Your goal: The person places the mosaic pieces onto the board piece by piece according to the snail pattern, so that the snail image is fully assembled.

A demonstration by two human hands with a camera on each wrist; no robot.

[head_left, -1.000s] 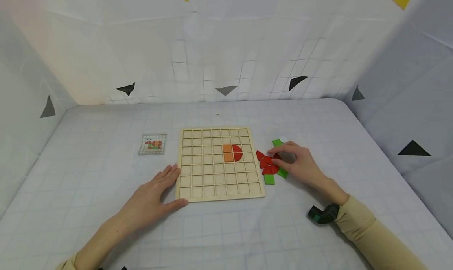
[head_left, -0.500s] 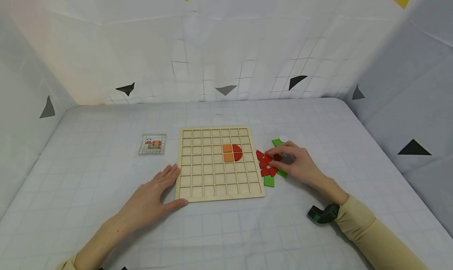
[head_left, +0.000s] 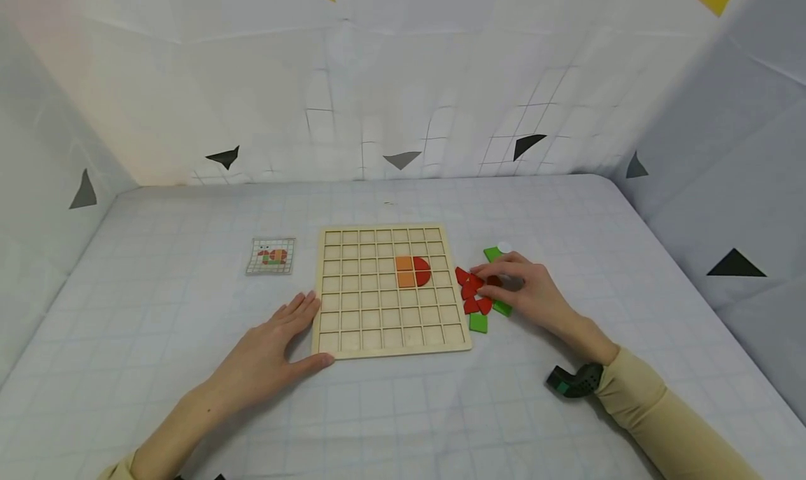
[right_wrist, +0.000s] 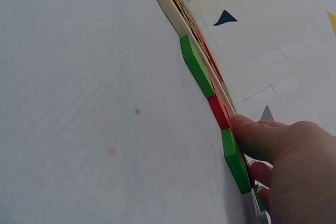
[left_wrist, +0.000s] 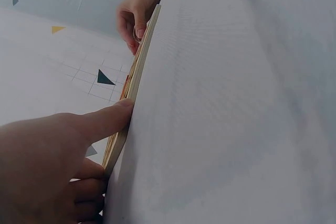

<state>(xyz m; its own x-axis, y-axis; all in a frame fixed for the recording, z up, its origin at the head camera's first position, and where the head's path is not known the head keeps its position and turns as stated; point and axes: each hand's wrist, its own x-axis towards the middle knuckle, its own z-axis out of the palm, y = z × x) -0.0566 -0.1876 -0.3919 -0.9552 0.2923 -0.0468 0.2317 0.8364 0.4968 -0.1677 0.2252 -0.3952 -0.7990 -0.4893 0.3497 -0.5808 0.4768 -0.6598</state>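
My left hand lies with fingers and thumb spread at the near left corner of a wooden grid board, touching its edge. On the board, two orange squares adjoin two red quarter-circles that form a half disc. To the right of the board, my right hand reaches into a cluster of small red pieces. Its thumb and index finger pinch a red piece on two sides. Some pieces are partly hidden under that hand. A green square lies just below the cluster.
A small picture card with a coloured pattern on a grid lies left of the board. More green pieces and a white round piece lie about the right hand. White cloth walls rise behind the table.
My right fingertips have moved slightly left among the red pieces, which have shifted. The green square below has slid a little toward me. My left hand and the board stay still.
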